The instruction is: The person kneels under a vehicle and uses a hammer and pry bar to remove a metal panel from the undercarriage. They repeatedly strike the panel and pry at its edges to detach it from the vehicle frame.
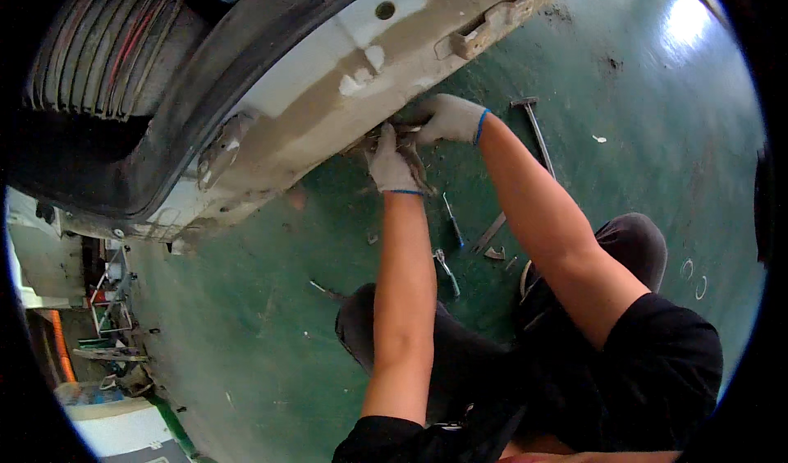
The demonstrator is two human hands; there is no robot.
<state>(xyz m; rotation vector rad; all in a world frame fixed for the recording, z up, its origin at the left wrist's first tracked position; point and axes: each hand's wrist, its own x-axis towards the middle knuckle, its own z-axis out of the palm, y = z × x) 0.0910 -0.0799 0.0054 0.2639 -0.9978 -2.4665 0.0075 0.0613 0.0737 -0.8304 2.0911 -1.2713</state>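
Observation:
My gloved left hand [392, 167] and gloved right hand [451, 120] meet at the lower edge of a dirty white car body sill [328, 106]. Both gloves are whitish with blue cuffs. Between them is a dirty brownish piece [422, 171], partly covered by the gloves. The left thumb points up against it and the left fingers are closed round it. My right hand reaches in from the right, its fingers bent onto the same piece. Whether the piece is attached to the sill cannot be seen.
On the green floor lie a ratchet [447, 274], a thin blue-handled tool [454, 222], a long-handled hammer [538, 130], a flat metal bar [490, 233] and two rings [701, 287]. My knee [639, 245] is bent beside them. An orange hose [62, 346] stands at the far left.

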